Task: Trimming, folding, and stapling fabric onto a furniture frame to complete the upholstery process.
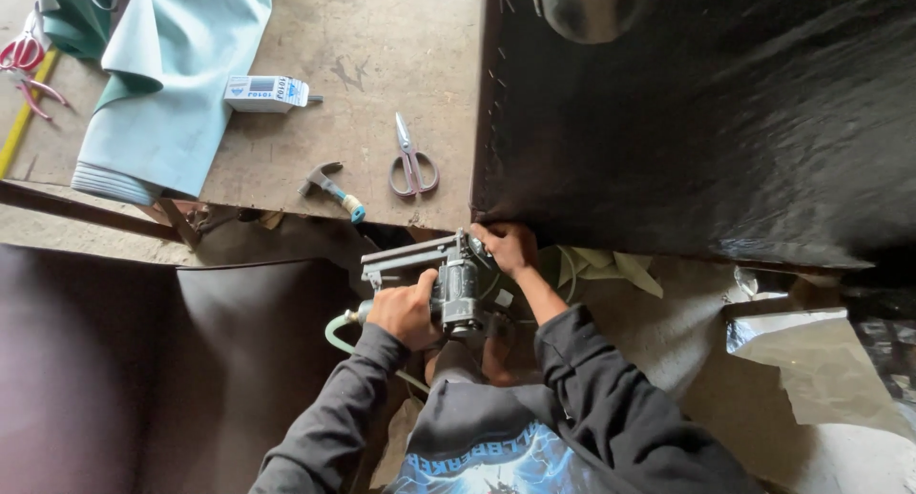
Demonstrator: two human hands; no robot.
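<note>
Head view: white-blue box (265, 92) on workbench (382, 36); hands grip staple gun (434, 279).

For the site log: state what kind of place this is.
Probably an upholstery workshop. The left hand holds an air-hosed staple gun against dark leather-like covering that the right hand pinches; scissors, a hammer and rolled fabric lie on the worn bench.
</note>
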